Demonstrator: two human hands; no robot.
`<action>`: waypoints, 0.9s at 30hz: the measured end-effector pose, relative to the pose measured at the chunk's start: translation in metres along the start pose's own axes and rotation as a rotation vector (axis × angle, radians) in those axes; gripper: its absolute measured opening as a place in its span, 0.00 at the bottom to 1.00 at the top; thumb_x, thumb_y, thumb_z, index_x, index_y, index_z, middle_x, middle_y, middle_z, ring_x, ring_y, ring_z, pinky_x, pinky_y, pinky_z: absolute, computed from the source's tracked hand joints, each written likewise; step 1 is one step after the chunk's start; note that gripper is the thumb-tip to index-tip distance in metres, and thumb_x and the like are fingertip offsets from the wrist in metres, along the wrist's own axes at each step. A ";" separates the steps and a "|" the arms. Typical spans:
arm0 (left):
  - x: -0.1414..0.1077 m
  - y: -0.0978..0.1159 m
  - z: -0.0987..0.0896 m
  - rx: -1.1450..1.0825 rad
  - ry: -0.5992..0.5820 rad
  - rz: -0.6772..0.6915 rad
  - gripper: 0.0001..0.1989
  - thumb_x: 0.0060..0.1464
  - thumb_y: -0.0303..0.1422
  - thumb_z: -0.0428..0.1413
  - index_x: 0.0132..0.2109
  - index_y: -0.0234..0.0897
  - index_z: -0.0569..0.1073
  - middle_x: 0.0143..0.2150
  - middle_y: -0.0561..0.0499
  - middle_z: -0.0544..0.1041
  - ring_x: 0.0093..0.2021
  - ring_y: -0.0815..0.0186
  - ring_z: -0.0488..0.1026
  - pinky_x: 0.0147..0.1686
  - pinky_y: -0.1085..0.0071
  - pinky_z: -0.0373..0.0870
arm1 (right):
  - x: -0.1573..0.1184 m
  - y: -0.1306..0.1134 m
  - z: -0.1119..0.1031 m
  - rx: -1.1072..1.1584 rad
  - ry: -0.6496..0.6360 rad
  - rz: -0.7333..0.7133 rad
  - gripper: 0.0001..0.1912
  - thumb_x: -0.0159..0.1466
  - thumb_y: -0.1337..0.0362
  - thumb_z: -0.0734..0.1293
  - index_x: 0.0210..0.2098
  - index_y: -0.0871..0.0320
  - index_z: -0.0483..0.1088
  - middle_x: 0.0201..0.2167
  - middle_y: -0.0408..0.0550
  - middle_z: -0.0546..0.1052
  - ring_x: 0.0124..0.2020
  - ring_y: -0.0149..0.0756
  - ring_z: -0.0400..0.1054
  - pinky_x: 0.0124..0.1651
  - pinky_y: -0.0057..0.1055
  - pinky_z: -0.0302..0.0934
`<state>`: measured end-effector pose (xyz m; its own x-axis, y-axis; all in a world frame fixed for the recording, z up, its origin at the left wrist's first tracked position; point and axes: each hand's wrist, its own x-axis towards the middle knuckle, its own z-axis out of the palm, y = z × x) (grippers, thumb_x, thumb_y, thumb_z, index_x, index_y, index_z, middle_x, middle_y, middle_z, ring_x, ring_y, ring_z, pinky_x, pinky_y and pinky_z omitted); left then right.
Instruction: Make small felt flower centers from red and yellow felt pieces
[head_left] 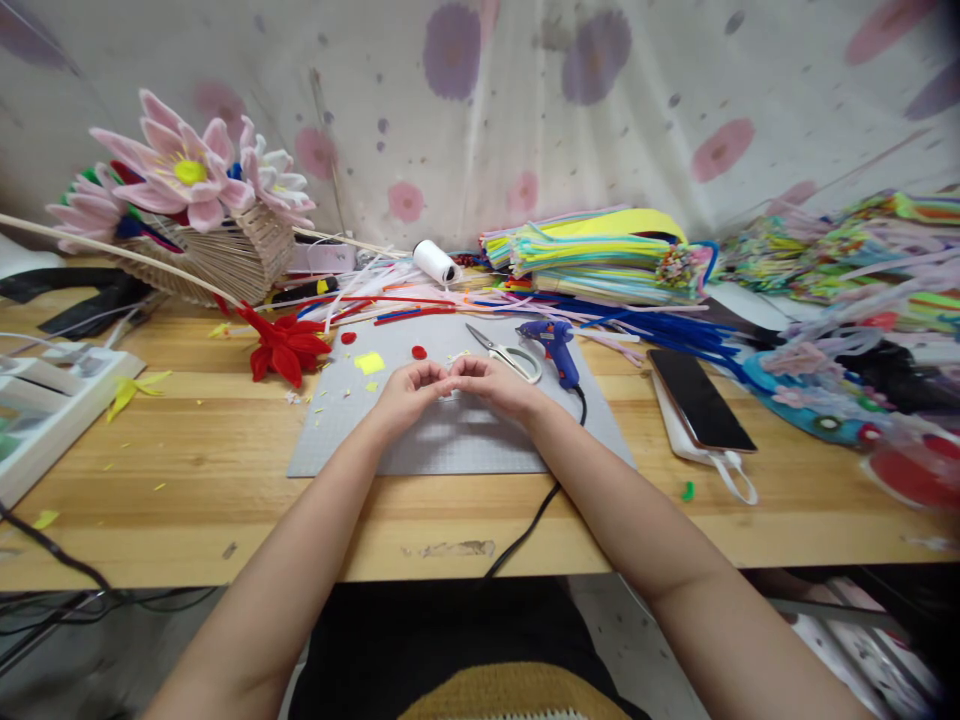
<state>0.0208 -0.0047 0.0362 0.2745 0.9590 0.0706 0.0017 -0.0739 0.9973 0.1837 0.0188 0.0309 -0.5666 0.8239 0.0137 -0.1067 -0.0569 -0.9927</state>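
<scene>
Left hand (406,398) and right hand (501,386) were held fingertips together, any grip untellable; nearer the right, scissors (498,350) were pointed away leftward

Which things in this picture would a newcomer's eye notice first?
Probably the big pink flower with a yellow centre, standing at the left back of the table, in front of the spotted curtain. Next, the red flower lying at the left of the grey mat, and the blue glue gun beside the scissors on that mat.
</scene>
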 end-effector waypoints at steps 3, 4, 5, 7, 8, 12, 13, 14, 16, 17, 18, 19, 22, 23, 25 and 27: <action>-0.004 0.005 -0.006 -0.049 -0.119 -0.036 0.12 0.40 0.38 0.62 0.26 0.34 0.70 0.24 0.53 0.72 0.27 0.71 0.67 0.33 0.72 0.63 | -0.003 -0.001 -0.006 0.079 -0.130 0.048 0.12 0.49 0.60 0.72 0.25 0.59 0.66 0.26 0.40 0.71 0.30 0.27 0.63 0.38 0.28 0.55; -0.005 0.006 -0.009 -0.077 -0.124 -0.033 0.12 0.40 0.38 0.62 0.26 0.34 0.71 0.24 0.53 0.72 0.27 0.71 0.67 0.34 0.71 0.63 | -0.004 -0.002 -0.009 0.088 -0.136 0.043 0.12 0.49 0.60 0.72 0.25 0.59 0.66 0.26 0.40 0.71 0.31 0.27 0.63 0.38 0.28 0.55; -0.005 0.006 -0.012 -0.104 -0.106 -0.022 0.11 0.40 0.37 0.62 0.26 0.34 0.71 0.24 0.53 0.72 0.28 0.71 0.68 0.34 0.71 0.63 | -0.005 -0.003 -0.012 0.090 -0.123 0.032 0.12 0.49 0.60 0.72 0.25 0.59 0.66 0.26 0.40 0.71 0.31 0.26 0.63 0.38 0.27 0.55; -0.005 0.006 -0.022 -0.146 0.010 0.022 0.11 0.40 0.37 0.63 0.26 0.35 0.71 0.24 0.53 0.72 0.28 0.71 0.68 0.36 0.70 0.64 | -0.007 -0.007 -0.018 0.079 -0.062 0.004 0.12 0.49 0.60 0.72 0.25 0.59 0.66 0.27 0.40 0.70 0.30 0.26 0.63 0.37 0.26 0.55; -0.005 0.006 -0.028 -0.154 0.089 0.038 0.11 0.39 0.37 0.63 0.25 0.35 0.71 0.23 0.53 0.72 0.28 0.71 0.68 0.37 0.70 0.64 | -0.009 -0.010 -0.022 0.063 -0.025 -0.001 0.12 0.49 0.60 0.72 0.26 0.59 0.67 0.27 0.40 0.71 0.30 0.26 0.63 0.36 0.26 0.55; -0.003 0.004 -0.058 -0.264 0.357 0.059 0.12 0.36 0.35 0.65 0.26 0.35 0.71 0.23 0.55 0.71 0.29 0.71 0.69 0.39 0.69 0.66 | -0.023 -0.029 -0.040 -0.117 0.057 0.037 0.13 0.52 0.56 0.71 0.29 0.59 0.67 0.28 0.42 0.72 0.29 0.26 0.64 0.34 0.27 0.56; -0.002 0.004 -0.066 -0.297 0.407 0.070 0.12 0.37 0.35 0.65 0.26 0.35 0.70 0.24 0.55 0.71 0.28 0.72 0.69 0.39 0.70 0.66 | -0.028 -0.035 -0.046 -0.178 0.060 0.059 0.14 0.52 0.56 0.70 0.29 0.59 0.67 0.27 0.43 0.73 0.28 0.26 0.64 0.33 0.27 0.57; -0.001 0.004 -0.073 -0.322 0.457 0.080 0.11 0.38 0.34 0.64 0.25 0.35 0.69 0.24 0.55 0.70 0.28 0.73 0.68 0.39 0.71 0.66 | -0.034 -0.040 -0.051 -0.240 0.059 0.093 0.14 0.52 0.55 0.70 0.29 0.59 0.67 0.27 0.43 0.73 0.27 0.26 0.64 0.33 0.27 0.57; 0.000 0.002 -0.084 -0.361 0.537 0.086 0.09 0.43 0.32 0.61 0.25 0.35 0.67 0.23 0.56 0.68 0.27 0.75 0.67 0.37 0.73 0.66 | -0.048 -0.051 -0.063 -0.368 0.042 0.191 0.15 0.52 0.54 0.70 0.28 0.60 0.67 0.25 0.44 0.73 0.27 0.27 0.65 0.33 0.28 0.58; 0.001 0.001 -0.088 -0.368 0.574 0.080 0.10 0.47 0.31 0.59 0.24 0.35 0.65 0.22 0.57 0.66 0.26 0.75 0.66 0.35 0.73 0.65 | -0.055 -0.056 -0.069 -0.424 0.027 0.237 0.16 0.52 0.53 0.70 0.28 0.60 0.67 0.24 0.44 0.74 0.27 0.28 0.66 0.32 0.29 0.59; 0.003 0.000 -0.091 -0.359 0.610 0.075 0.11 0.49 0.30 0.57 0.23 0.35 0.63 0.20 0.57 0.65 0.25 0.75 0.64 0.33 0.74 0.64 | -0.062 -0.060 -0.076 -0.466 0.019 0.277 0.16 0.51 0.52 0.70 0.28 0.60 0.68 0.24 0.45 0.74 0.27 0.29 0.66 0.32 0.29 0.59; 0.005 -0.002 -0.092 -0.330 0.644 0.072 0.13 0.51 0.30 0.54 0.22 0.36 0.61 0.19 0.58 0.62 0.23 0.75 0.63 0.31 0.75 0.63 | -0.069 -0.062 -0.083 -0.499 0.025 0.310 0.17 0.51 0.52 0.70 0.28 0.60 0.68 0.24 0.46 0.74 0.27 0.30 0.67 0.31 0.30 0.59; 0.013 -0.005 -0.089 -0.088 0.687 0.062 0.16 0.54 0.31 0.50 0.20 0.37 0.55 0.16 0.58 0.56 0.20 0.74 0.57 0.25 0.74 0.58 | -0.086 -0.063 -0.109 -0.586 0.105 0.410 0.18 0.49 0.50 0.70 0.25 0.59 0.68 0.23 0.48 0.74 0.25 0.31 0.67 0.30 0.31 0.60; 0.017 -0.005 -0.087 0.034 0.667 0.049 0.17 0.55 0.32 0.49 0.20 0.38 0.55 0.15 0.57 0.56 0.19 0.73 0.56 0.24 0.73 0.56 | -0.090 -0.061 -0.117 -0.617 0.141 0.438 0.18 0.49 0.49 0.70 0.23 0.59 0.67 0.23 0.48 0.74 0.24 0.32 0.66 0.29 0.32 0.60; 0.028 -0.004 -0.082 0.296 0.592 0.016 0.17 0.55 0.37 0.47 0.20 0.39 0.56 0.15 0.56 0.57 0.18 0.71 0.55 0.22 0.72 0.54 | -0.094 -0.053 -0.134 -0.682 0.248 0.443 0.19 0.48 0.49 0.70 0.21 0.58 0.65 0.19 0.47 0.71 0.22 0.31 0.64 0.27 0.32 0.58; 0.043 -0.001 -0.076 0.582 0.509 -0.009 0.16 0.53 0.39 0.50 0.21 0.39 0.59 0.17 0.55 0.61 0.20 0.70 0.57 0.24 0.71 0.54 | -0.092 -0.041 -0.145 -0.756 0.423 0.348 0.19 0.47 0.50 0.71 0.20 0.58 0.64 0.16 0.45 0.67 0.20 0.29 0.60 0.27 0.32 0.57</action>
<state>-0.0410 0.0571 0.0396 -0.2036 0.9574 0.2048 0.5457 -0.0627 0.8356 0.3587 0.0266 0.0532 -0.1058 0.9747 -0.1967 0.6573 -0.0799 -0.7494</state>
